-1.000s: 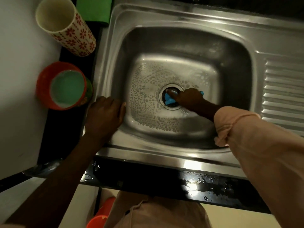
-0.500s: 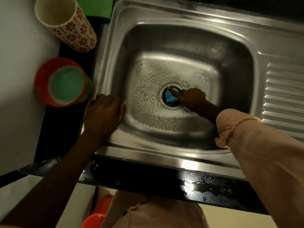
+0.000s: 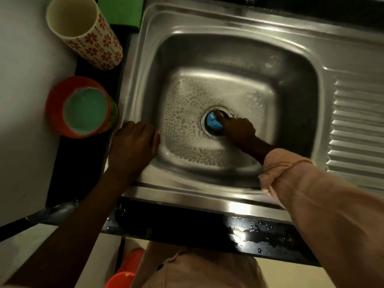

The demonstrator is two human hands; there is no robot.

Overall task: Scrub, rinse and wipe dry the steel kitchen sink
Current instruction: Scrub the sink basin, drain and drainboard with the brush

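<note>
The steel sink (image 3: 239, 50) is set into a dark counter (image 3: 187, 227) and fills the middle of the view, its basin floor covered with beads of soapy foam, thickest on the left half. The round drain (image 3: 209, 133) sits near the centre of the basin floor. A small blue scrubber (image 3: 213, 122) lies in the drain opening, and the right hand (image 3: 236, 126) reaches down into the basin and presses on it, its fingers (image 3: 219, 113) curled round the scrubber and held together. The right arm wears a pale pink sleeve (image 3: 311, 194) bunched up at the forearm.

The left hand (image 3: 135, 142) rests on the sink's left rim at the near corner, its fingers (image 3: 152, 134) laid side by side and bent over the inner edge; it holds nothing. To the right of the basin runs the ribbed draining board (image 3: 359, 125).

Left of the sink, on the counter, stands an orange cup (image 3: 56, 109) holding a pale green liquid, just beside the left hand. Behind it a cream tumbler (image 3: 97, 42) with red flower prints stands, looking tilted in the wide view. A green pad (image 3: 121, 10) lies at the far left corner of the sink. Water drops glisten on the counter's front edge.
</note>
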